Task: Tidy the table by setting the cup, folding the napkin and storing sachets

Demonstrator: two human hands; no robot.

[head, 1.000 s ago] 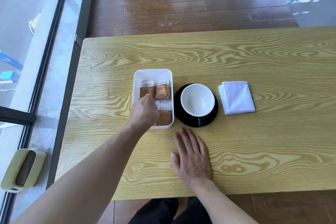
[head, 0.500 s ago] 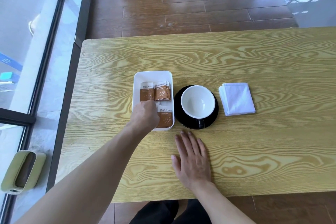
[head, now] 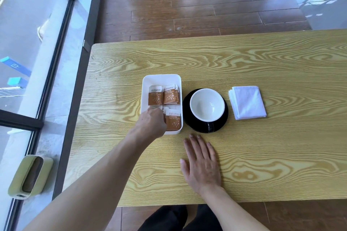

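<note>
A white rectangular tray (head: pixel 161 77) on the wooden table (head: pixel 262 58) holds several brown-and-white sachets (head: pixel 170 95). My left hand (head: pixel 150 124) reaches into the tray's near left corner. Its fingers curl down onto a sachet there, whose white top edge shows at the fingertips, beside another sachet (head: pixel 173 121). Right of the tray, a white cup (head: pixel 206 104) stands upright on a black saucer (head: pixel 187 118) with its handle toward me. A folded white napkin (head: pixel 247 102) lies right of the saucer. My right hand (head: pixel 201 165) rests flat on the table, just in front of the saucer.
The table's left edge runs along a glass wall with dark frames. A pale green bin (head: pixel 30 176) stands on the floor at lower left. Brown wood flooring lies beyond the far edge. My dark trousers show below the near edge.
My left hand has drawn slightly toward me inside the tray, from mid-tray to its near left corner. The right hand, cup and napkin have stayed put.
</note>
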